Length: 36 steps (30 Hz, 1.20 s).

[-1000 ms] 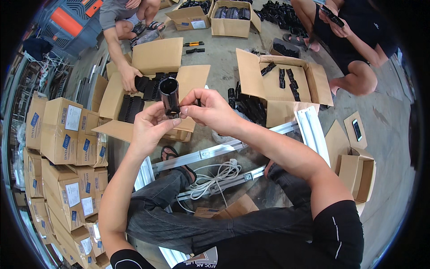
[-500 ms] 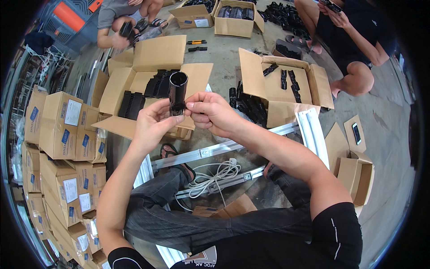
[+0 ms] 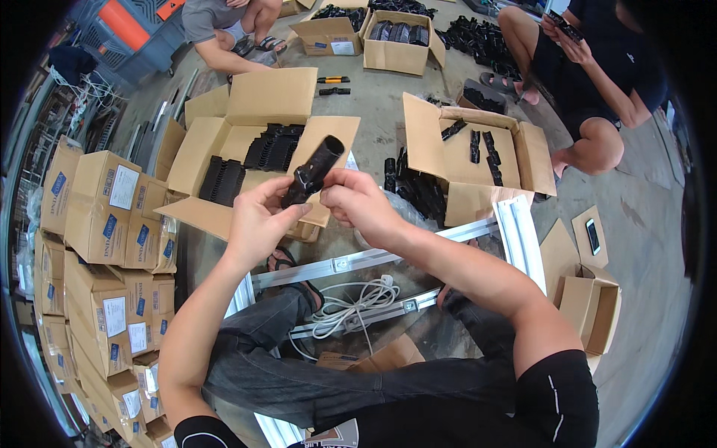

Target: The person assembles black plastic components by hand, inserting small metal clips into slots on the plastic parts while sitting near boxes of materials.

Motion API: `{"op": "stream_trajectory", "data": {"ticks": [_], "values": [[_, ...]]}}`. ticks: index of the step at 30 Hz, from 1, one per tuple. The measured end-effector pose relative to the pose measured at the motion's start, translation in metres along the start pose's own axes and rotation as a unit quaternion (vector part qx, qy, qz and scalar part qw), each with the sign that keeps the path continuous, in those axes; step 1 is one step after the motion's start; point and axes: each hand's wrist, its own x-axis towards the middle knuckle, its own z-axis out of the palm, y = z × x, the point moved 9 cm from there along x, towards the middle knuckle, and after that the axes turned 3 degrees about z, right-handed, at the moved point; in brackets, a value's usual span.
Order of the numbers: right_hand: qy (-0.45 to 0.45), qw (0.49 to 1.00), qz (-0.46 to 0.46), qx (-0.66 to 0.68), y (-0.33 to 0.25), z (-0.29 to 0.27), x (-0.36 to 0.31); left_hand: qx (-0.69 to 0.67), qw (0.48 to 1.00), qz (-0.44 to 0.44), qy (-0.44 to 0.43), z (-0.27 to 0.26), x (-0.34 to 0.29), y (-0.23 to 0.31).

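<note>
My left hand [image 3: 256, 219] grips a glossy black tubular part [image 3: 320, 161] near its lower end, thumb in front and fingers behind. The tube leans to the right, with its wide end up. Beside its lower right side is my right hand [image 3: 364, 207], fingers curled and pinched together; anything between them is hidden. Beyond my left hand stands an open cardboard box [image 3: 270, 93] holding rows of black parts [image 3: 273, 146]. To the right, another open box [image 3: 420, 134] has several black pieces [image 3: 475, 146] in it, and more black parts [image 3: 420, 184] lie against its left side.
Silver metal rails [image 3: 317, 269] and a coiled white cable [image 3: 357, 305] lie around my legs. Stacked cartons [image 3: 103, 205] rise at the left. A phone [image 3: 593, 236] rests on cardboard at the right. Two people crouch at the far side, one holding a black part [image 3: 565, 27].
The tube has tipped from upright toward the right. My right hand has shifted slightly right and down from it. The person at far left has reached down behind the left box.
</note>
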Motion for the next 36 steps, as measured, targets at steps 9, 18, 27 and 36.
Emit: {"op": "stream_trajectory", "data": {"ticks": [9,18,27,36], "values": [[-0.015,0.989,0.099,0.107,0.024,-0.009,0.005,0.445,0.87,0.212,0.02,0.023,-0.013,0.048],[-0.088,0.991,0.092,0.03,0.017,-0.005,0.006,-0.098,0.96,-0.175,-0.194,0.045,-0.014,-0.028],[-0.104,0.987,0.122,-0.007,0.016,-0.008,0.012,-0.181,0.936,-0.178,-0.243,0.047,-0.017,-0.022],[-0.072,0.987,0.141,-0.036,0.016,-0.017,0.013,-0.224,0.916,-0.231,-0.24,0.057,-0.021,-0.036]]}}
